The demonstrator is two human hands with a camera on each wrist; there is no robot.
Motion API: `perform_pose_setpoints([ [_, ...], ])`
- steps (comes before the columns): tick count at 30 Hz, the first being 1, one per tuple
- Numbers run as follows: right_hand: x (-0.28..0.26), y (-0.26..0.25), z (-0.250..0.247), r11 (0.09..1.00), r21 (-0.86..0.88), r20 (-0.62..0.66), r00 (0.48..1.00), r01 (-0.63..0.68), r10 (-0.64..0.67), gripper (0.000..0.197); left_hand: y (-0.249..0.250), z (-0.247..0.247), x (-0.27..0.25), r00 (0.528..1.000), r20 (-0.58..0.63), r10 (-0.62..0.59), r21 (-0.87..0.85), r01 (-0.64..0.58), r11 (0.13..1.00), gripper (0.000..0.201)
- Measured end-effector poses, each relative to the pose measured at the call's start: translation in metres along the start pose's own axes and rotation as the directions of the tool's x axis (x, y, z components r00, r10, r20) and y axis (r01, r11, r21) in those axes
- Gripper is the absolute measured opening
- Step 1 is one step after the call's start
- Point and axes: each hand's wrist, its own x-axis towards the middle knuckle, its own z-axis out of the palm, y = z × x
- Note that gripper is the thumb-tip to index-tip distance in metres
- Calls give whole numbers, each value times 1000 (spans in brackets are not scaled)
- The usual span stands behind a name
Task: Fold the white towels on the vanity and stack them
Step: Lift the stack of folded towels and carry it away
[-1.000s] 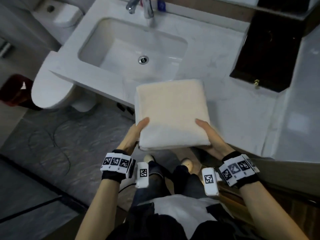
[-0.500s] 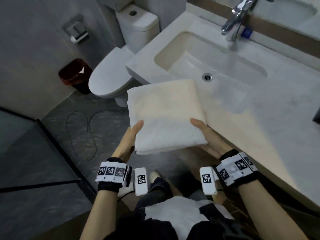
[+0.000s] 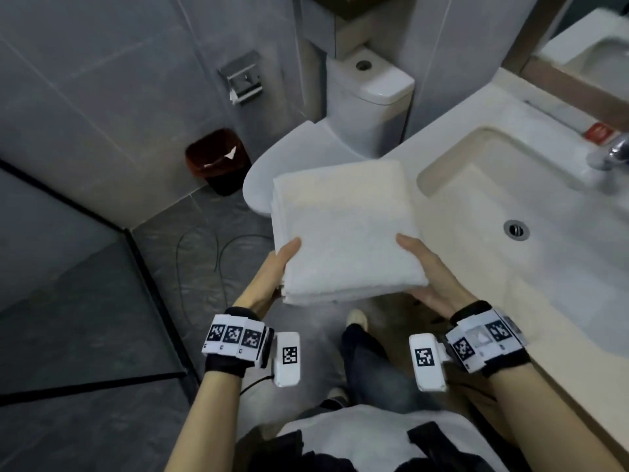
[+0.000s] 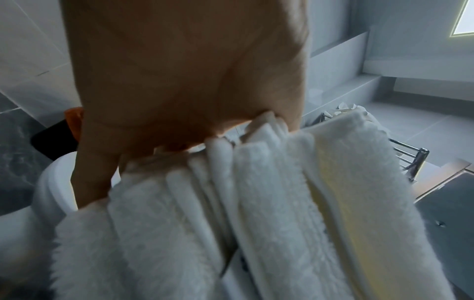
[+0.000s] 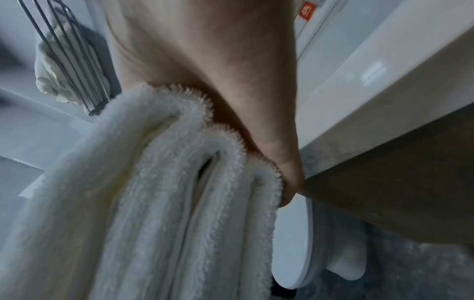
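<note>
A thick folded white towel (image 3: 343,229) is held in the air in front of me, off the vanity's left end and partly over the toilet. My left hand (image 3: 275,267) grips its near left edge, thumb on top and fingers underneath. My right hand (image 3: 425,267) grips the near right edge the same way. In the left wrist view the towel's stacked layers (image 4: 256,213) run under my palm (image 4: 179,71). In the right wrist view its folded edges (image 5: 179,182) curl against my hand (image 5: 218,81).
The white vanity top (image 3: 578,301) with its sink basin (image 3: 493,185) and tap (image 3: 609,153) lies to the right. A toilet (image 3: 357,107) stands behind the towel, a dark waste bin (image 3: 218,161) to its left. A wire rack with cloth (image 5: 64,60) hangs on the wall.
I have turned left with the towel, carrying it from above the vanity top beside the sink to off the counter's left end, near the toilet. Both hands keep the same grip.
</note>
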Motion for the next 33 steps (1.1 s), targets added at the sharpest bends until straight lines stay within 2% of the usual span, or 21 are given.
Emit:
perform_pose_setpoints([
  [5, 75, -53, 28, 1000, -9, 45, 999, 21, -21, 46, 56, -22, 65, 995, -92, 31, 18, -30, 999, 61],
  [8, 118, -90, 48, 1000, -6, 91, 996, 5, -5, 43, 97, -36, 97, 983, -179, 47, 9, -47, 999, 75],
  [10, 147, -118, 64, 999, -36, 114, 994, 12, -7, 41, 124, -47, 120, 973, -222, 67, 16, -65, 998, 76],
  [16, 227, -181, 102, 998, -45, 121, 992, 48, -42, 45, 197, -76, 186, 963, -261, 67, -3, -70, 998, 64],
  [20, 282, -220, 125, 988, -105, 148, 985, 110, -94, 45, 241, -99, 235, 965, -250, 78, 33, -72, 997, 69],
  [24, 332, -263, 154, 971, -167, 154, 977, 172, -147, 30, 288, -124, 283, 961, -254, 111, 42, -104, 994, 42],
  [27, 364, -298, 175, 950, -211, 134, 970, 229, -204, 34, 328, -139, 317, 960, -237, 146, 18, -146, 989, 35],
  [29, 381, -325, 186, 937, -228, 154, 960, 265, -234, 37, 358, -145, 336, 962, -218, 162, -8, -168, 986, 42],
  [31, 395, -354, 195, 931, -228, 162, 954, 286, -254, 35, 387, -146, 354, 966, -195, 167, -6, -171, 985, 62],
  [33, 409, -387, 199, 925, -217, 159, 946, 312, -282, 32, 415, -140, 374, 962, -184, 204, 20, -204, 979, 72],
])
